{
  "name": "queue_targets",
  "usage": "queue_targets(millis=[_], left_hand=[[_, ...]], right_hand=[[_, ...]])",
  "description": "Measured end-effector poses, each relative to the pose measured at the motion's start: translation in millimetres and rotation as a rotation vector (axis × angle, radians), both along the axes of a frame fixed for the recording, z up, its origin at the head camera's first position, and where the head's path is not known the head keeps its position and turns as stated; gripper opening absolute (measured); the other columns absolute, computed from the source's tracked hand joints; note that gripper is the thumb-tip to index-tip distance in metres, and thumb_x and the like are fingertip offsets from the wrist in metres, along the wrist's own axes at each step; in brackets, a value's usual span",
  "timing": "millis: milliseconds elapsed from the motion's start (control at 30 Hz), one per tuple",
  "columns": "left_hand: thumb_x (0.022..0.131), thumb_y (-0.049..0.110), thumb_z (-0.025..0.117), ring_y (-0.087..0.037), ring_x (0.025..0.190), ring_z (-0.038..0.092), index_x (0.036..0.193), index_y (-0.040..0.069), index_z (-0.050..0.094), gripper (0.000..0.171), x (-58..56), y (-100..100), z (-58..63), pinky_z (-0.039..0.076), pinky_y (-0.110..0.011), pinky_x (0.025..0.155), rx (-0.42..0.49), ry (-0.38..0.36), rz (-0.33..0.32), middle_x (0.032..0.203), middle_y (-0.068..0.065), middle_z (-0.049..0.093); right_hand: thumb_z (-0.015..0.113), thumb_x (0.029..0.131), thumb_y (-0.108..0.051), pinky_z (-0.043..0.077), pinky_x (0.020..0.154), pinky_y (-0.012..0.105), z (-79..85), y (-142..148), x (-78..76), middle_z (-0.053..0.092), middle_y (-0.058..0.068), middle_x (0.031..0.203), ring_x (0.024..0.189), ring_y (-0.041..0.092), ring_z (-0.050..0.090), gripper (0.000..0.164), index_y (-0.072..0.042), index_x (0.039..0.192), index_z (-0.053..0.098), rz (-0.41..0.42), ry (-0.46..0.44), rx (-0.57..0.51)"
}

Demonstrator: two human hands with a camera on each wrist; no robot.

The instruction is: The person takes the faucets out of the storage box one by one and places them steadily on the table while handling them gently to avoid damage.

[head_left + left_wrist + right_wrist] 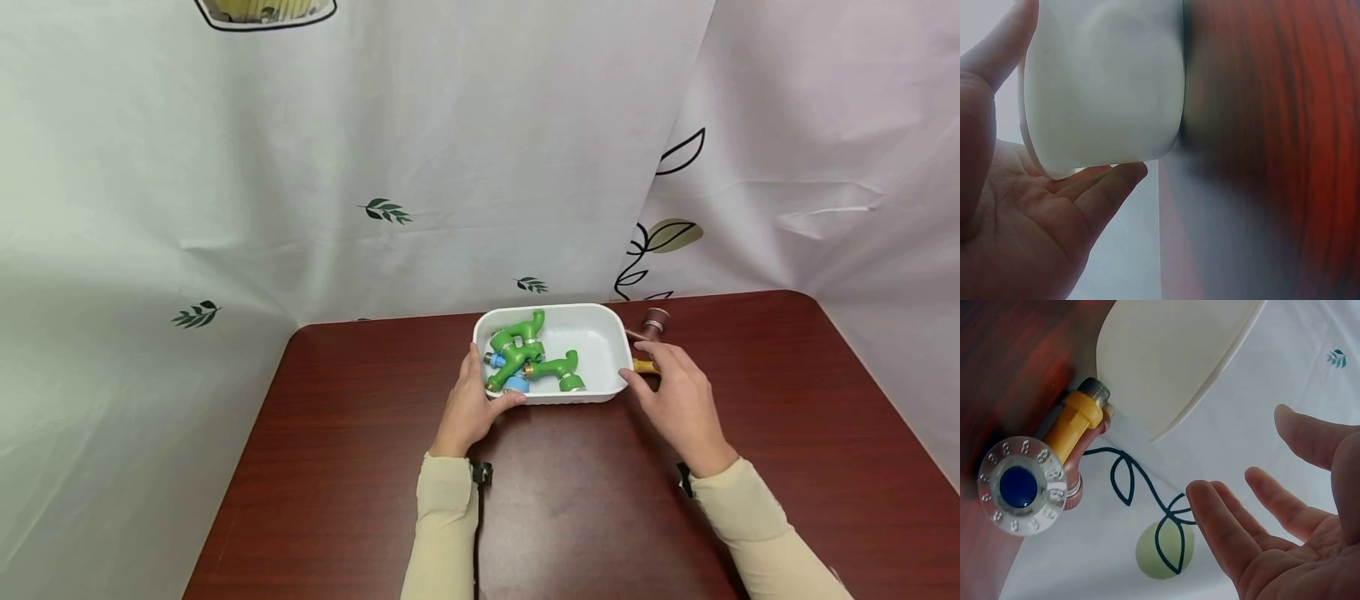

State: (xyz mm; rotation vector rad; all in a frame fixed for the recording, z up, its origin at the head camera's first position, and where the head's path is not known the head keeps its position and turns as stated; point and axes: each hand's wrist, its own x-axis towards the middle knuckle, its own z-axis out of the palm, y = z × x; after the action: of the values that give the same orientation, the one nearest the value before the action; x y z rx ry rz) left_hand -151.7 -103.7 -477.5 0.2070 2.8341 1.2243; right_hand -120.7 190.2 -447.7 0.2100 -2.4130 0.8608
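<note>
A white plastic tub [606, 346] stands at the back of the table, with several green taps [558, 367] lying in it beside blue pieces [517, 384]. My left hand [467, 410] grips its front left corner, thumb along the front rim and fingers against the left wall. By the right end my right hand [681, 402] is spread, holding nothing; the right wrist view puts its fingers apart from the tub. Just below that hand lies a yellow tap [1067, 432] with a clear round knob [1022, 485] that has a blue centre. Against it is a maroon tap [655, 323], partly hidden.
The dark red wooden table [360, 467] meets a white curtain [450, 150] with leaf prints close behind the tub. More curtain hangs at the left and right sides.
</note>
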Motion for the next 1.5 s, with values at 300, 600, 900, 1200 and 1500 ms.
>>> queue_targets(millis=[300,600,900,1200,1500], left_hand=[[0.081,0.050,0.081,-0.036,0.144,0.034,0.160,-0.002,0.006,0.121,0.7,-0.3,1.1,0.035,-0.051,0.111,0.002,-0.003,0.000,0.165,-0.018,0.016],[0.081,0.049,0.081,-0.038,0.144,0.033,0.160,-0.002,0.006,0.120,0.8,-1.2,0.1,0.035,-0.052,0.111,0.000,-0.008,0.002,0.165,-0.019,0.016],[0.081,0.050,0.081,-0.038,0.143,0.034,0.160,-0.003,0.007,0.120,0.0,-1.1,-0.5,0.035,-0.052,0.111,0.000,-0.010,0.004,0.165,-0.018,0.016],[0.080,0.050,0.081,-0.038,0.144,0.033,0.159,-0.004,0.008,0.121,-0.6,-1.5,-1.8,0.035,-0.051,0.112,-0.002,0.000,0.000,0.165,-0.019,0.017],[0.080,0.050,0.081,-0.037,0.144,0.033,0.160,-0.003,0.007,0.121,-0.4,-1.5,-1.1,0.035,-0.052,0.111,0.006,-0.003,-0.004,0.165,-0.018,0.016]], right_hand=[[0.084,0.081,-0.010,0.048,0.082,0.062,0.5,-8.1,-1.8,0.065,0.024,0.114,0.105,0.041,0.061,0.043,0.005,0.117,0.067,0.032,-0.047,0.021],[0.085,0.081,-0.012,0.052,0.073,0.053,0.1,-18.7,-5.5,0.067,0.022,0.110,0.092,0.035,0.063,0.043,0.005,0.117,0.067,0.047,-0.082,0.042],[0.083,0.084,-0.016,0.052,0.074,0.052,1.5,-27.1,-12.5,0.068,0.023,0.106,0.091,0.034,0.065,0.042,0.002,0.119,0.068,0.067,-0.169,0.065],[0.082,0.085,-0.020,0.051,0.075,0.051,3.9,-34.9,-20.0,0.070,0.021,0.104,0.089,0.033,0.065,0.044,0.001,0.121,0.068,0.096,-0.254,0.079],[0.081,0.087,-0.020,0.054,0.079,0.052,1.9,-38.5,-28.8,0.070,0.022,0.111,0.093,0.036,0.069,0.043,0.001,0.122,0.068,0.143,-0.331,0.046]])
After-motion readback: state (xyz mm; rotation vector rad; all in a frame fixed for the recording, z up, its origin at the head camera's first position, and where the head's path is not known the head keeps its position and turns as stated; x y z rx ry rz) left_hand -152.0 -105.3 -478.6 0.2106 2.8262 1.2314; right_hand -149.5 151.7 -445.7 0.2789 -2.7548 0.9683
